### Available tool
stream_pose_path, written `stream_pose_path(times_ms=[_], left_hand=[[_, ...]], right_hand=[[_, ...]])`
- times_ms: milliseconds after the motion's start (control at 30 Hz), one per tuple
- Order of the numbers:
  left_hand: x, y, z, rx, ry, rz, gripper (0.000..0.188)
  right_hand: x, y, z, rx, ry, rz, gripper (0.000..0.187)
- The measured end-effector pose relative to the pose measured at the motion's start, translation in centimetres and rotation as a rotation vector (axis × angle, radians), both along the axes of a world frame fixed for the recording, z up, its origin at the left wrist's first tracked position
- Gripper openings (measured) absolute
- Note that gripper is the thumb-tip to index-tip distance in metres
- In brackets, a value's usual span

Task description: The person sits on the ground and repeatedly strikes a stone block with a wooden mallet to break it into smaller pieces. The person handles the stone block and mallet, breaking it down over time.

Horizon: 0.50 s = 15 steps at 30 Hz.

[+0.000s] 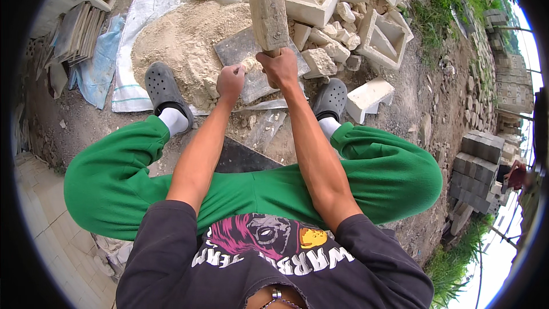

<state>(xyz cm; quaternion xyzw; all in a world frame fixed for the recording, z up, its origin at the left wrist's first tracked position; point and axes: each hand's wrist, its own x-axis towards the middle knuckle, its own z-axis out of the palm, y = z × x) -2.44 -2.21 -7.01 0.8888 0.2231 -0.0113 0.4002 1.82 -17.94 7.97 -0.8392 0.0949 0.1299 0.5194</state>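
Observation:
My right hand (280,68) is wrapped round the handle of a wooden mallet (267,14), its blocky head raised above the fist. Just left of it, my left hand (230,83) is closed, with the fingertips at a small pale stone chunk (250,63); whether they grip it is hidden. Beneath both hands lies a flat dark slab (229,51), partly dusted. Around its left side spreads a heap of crushed tan rubble and powder (177,37) on a white woven sheet (124,74).
Broken pale blocks (311,1) pile up beyond the mallet, and one cut block (370,97) lies by my right shoe (330,98). My left shoe (164,86) rests on the sheet's edge. Stacked thin boards (77,31) stand far left; grey bricks (477,166) are stacked at right.

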Motion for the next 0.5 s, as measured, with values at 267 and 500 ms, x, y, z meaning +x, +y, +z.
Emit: stream_pose_path(times_ms=[267,500], left_hand=[[0.6,-1.1,4.1,-0.011,0.167,-0.005,0.034],[0.3,-0.4,3.4,-0.044,0.145,0.01,0.031]], right_hand=[[-3.7,-0.9,-6.9,-0.096,0.149,0.133,0.042],[-2.1,-1.5,-4.8,-0.038,0.305,-0.007,0.034]])
